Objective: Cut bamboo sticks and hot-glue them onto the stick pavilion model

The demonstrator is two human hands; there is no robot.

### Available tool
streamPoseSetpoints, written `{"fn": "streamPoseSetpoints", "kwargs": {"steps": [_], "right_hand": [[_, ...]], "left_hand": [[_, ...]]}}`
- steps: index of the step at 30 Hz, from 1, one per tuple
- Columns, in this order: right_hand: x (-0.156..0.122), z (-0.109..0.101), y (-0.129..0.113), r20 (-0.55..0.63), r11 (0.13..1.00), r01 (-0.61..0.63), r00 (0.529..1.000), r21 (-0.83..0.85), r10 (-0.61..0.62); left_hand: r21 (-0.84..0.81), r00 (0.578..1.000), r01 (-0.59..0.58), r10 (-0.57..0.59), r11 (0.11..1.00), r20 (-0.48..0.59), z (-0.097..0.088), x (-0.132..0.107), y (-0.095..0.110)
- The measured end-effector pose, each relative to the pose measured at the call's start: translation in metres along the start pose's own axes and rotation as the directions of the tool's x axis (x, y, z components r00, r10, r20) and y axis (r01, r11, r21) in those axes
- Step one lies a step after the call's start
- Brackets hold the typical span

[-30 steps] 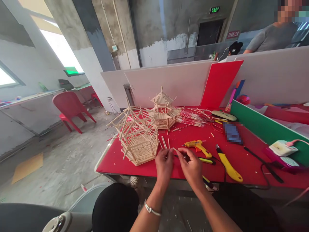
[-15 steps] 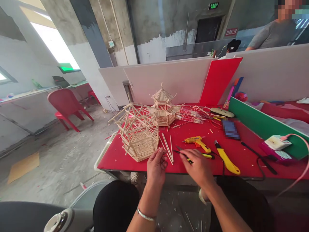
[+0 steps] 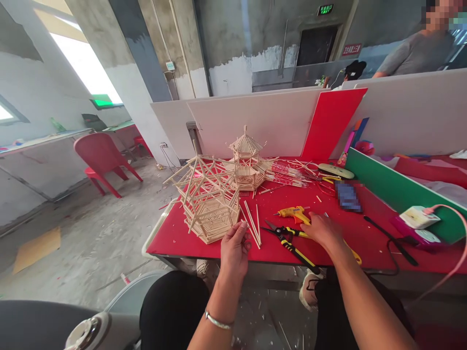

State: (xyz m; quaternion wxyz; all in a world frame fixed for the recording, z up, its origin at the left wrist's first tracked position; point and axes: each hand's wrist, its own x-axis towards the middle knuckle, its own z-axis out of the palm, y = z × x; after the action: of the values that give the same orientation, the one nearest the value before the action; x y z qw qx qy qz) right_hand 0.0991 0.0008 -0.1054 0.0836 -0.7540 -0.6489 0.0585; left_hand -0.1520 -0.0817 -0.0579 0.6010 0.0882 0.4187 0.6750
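Note:
My left hand [image 3: 235,248] hovers at the near edge of the red table [image 3: 175,240], its fingers pinched on a short wooden stick. It sits just in front of the large hexagonal stick model [image 3: 207,204] and a few loose sticks [image 3: 252,221]. My right hand [image 3: 323,229] reaches over the yellow utility knife [image 3: 354,256]. Its fingers are loosely stretched and touch the handle of the yellow glue gun [image 3: 295,212]. The yellow-handled cutters [image 3: 290,239] lie free on the table between my hands.
A smaller stick pavilion [image 3: 246,163] stands behind the large model, beside bundles of sticks [image 3: 288,175]. A green board [image 3: 397,192], power strip [image 3: 418,217] and black cable [image 3: 392,240] lie at the right. White and red partition boards [image 3: 330,124] close the back. Another person sits beyond them.
My right hand let go of the cutters, which now lie on the table, and moved right and forward to the glue gun. My left hand has stayed put with the stick.

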Motion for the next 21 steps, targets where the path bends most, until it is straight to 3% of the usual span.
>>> {"fn": "streamPoseSetpoints", "kwargs": {"steps": [2,6,9,11,13,16,21], "right_hand": [[0.018,0.004,0.001,0.078,0.999,-0.025,0.997,0.033,0.022],[0.029,0.007,0.008,0.039,0.995,-0.035,0.999,0.093,0.031],[0.01,-0.007,0.009,-0.061,0.967,-0.054,0.996,0.25,0.072],[-0.013,-0.023,0.001,-0.089,0.867,-0.013,0.994,0.498,0.066],[-0.039,-0.039,-0.015,-0.082,0.757,0.043,0.997,0.652,0.014],[-0.071,-0.053,-0.051,-0.057,0.677,0.127,0.991,0.725,-0.124],[-0.081,-0.037,-0.103,-0.113,0.764,0.104,0.993,0.637,-0.041]], "left_hand": [[0.009,1.0,-0.007,0.007,1.0,-0.003,0.0,-0.001,0.005],[0.043,0.999,-0.04,0.04,0.998,-0.005,-0.002,0.0,0.014],[0.047,0.999,-0.042,0.043,0.998,-0.02,-0.005,0.004,0.016],[0.026,0.999,-0.035,0.036,0.999,-0.037,-0.006,0.007,0.016],[-0.005,0.998,-0.035,0.035,0.999,-0.051,-0.006,0.011,0.016],[-0.022,0.998,-0.02,0.018,1.0,-0.059,-0.006,0.016,0.02],[0.01,0.999,0.018,-0.017,1.0,-0.043,-0.009,0.018,0.026]]}}
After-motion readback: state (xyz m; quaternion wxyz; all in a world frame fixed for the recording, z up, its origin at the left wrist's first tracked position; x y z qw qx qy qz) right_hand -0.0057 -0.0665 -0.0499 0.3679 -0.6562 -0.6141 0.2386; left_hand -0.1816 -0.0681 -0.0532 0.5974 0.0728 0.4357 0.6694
